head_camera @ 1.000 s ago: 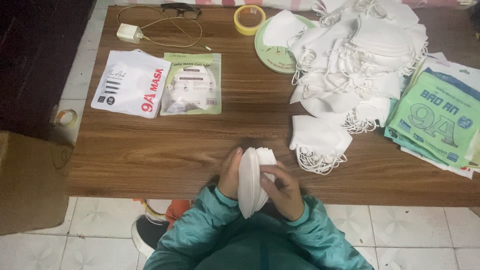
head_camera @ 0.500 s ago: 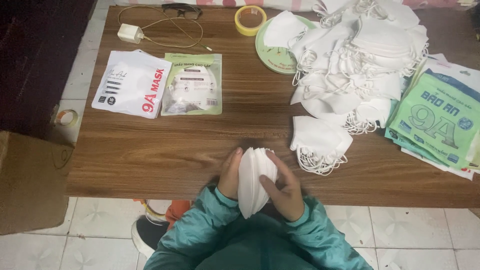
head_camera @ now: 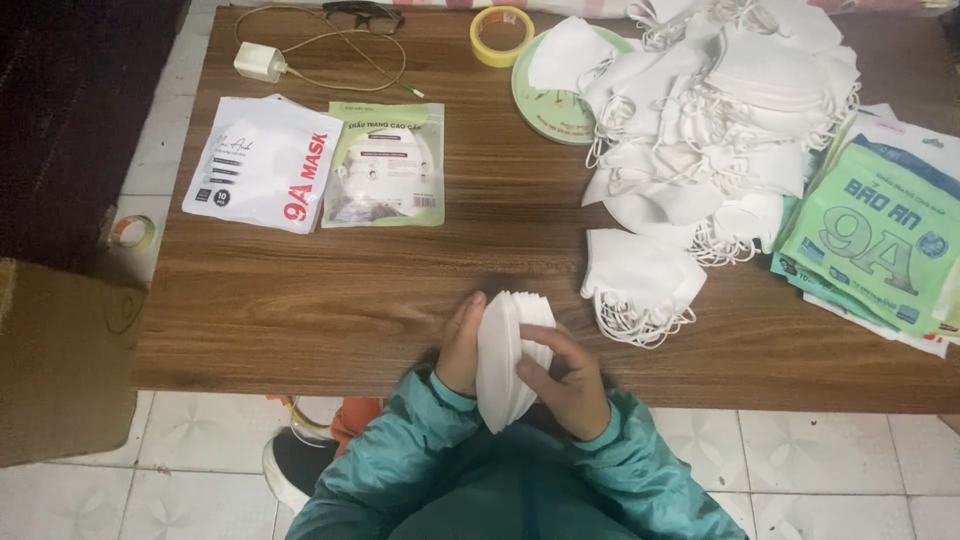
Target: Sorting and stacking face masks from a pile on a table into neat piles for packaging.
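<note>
Here, at the near edge of the wooden table (head_camera: 300, 300), both hands clasp a small stack of folded white face masks (head_camera: 508, 355) held on edge. The left hand (head_camera: 462, 345) lies flat along the stack's left face with its fingers pointing away from the person, pressing it. The right hand (head_camera: 565, 375) curls round the right face, thumb and fingers closed against the masks. Teal sleeves (head_camera: 420, 450) cover both forearms.

Just beyond the stack toward the right edge lies a small bundle of white masks (head_camera: 635, 280) with their ear loops spilling toward the near edge. Past it, a big loose heap of white masks (head_camera: 720, 110) fills the far right part of the table and partly covers a round green plate (head_camera: 545, 110). Along the right edge sits a pile of green printed packaging bags (head_camera: 875, 240).

Toward the left edge lie two flat packets side by side: a white mask packet (head_camera: 262, 162) and a green-and-clear mask packet (head_camera: 387, 165). At the far edge are a white charger plug with its cable (head_camera: 258, 62), a pair of dark-framed glasses (head_camera: 362, 14) and a yellow roll of tape (head_camera: 502, 34). Another tape roll (head_camera: 132, 232) lies on the tiled floor by the table's left edge, beside a brown cardboard box (head_camera: 60, 360).
</note>
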